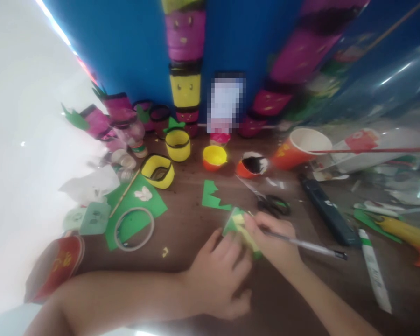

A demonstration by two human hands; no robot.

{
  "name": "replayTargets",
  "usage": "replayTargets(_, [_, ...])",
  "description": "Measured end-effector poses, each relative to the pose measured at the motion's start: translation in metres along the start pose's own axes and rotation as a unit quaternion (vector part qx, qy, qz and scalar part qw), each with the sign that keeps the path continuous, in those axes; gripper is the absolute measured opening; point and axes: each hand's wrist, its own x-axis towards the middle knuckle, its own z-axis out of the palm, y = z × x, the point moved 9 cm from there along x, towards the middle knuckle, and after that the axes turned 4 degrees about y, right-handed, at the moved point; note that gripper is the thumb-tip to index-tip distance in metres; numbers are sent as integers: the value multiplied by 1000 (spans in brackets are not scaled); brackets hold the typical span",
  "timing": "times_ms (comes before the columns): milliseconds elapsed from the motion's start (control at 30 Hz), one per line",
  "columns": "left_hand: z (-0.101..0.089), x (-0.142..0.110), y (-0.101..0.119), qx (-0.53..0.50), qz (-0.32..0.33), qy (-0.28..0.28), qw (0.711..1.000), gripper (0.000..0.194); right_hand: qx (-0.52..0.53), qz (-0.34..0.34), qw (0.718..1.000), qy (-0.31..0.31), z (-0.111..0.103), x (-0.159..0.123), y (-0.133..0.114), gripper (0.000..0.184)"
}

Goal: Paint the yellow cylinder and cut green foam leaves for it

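My right hand [275, 235] is closed round a slim pen [308, 243] with a clear barrel and dark end; its writing tip is hidden behind my fingers. Beneath the pen hand lies a small yellow strip [238, 219] on a piece of green paper [228, 226], partly covered by my hands. My left hand [219, 273] rests palm down with fingers spread, its fingertips pressing on the green paper. Just beyond sits a green paper offcut [212, 198] with a jagged edge. Black-handled scissors [275, 204] lie past my right hand.
On the left are a tape roll [116, 233] on a green sheet [157, 207] and yellow cups [178, 145]. Orange cups [214, 163] stand ahead. To the right lie a dark long tool [327, 207], a white marker [374, 273] and a yellow glue gun [402, 231]. Painted cup stacks [185, 88] stand behind.
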Motion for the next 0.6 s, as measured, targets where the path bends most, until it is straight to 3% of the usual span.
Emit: replayTargets(600, [1, 1, 0, 3, 1, -10, 1000, 62, 18, -24, 999, 19, -1, -3, -3, 44])
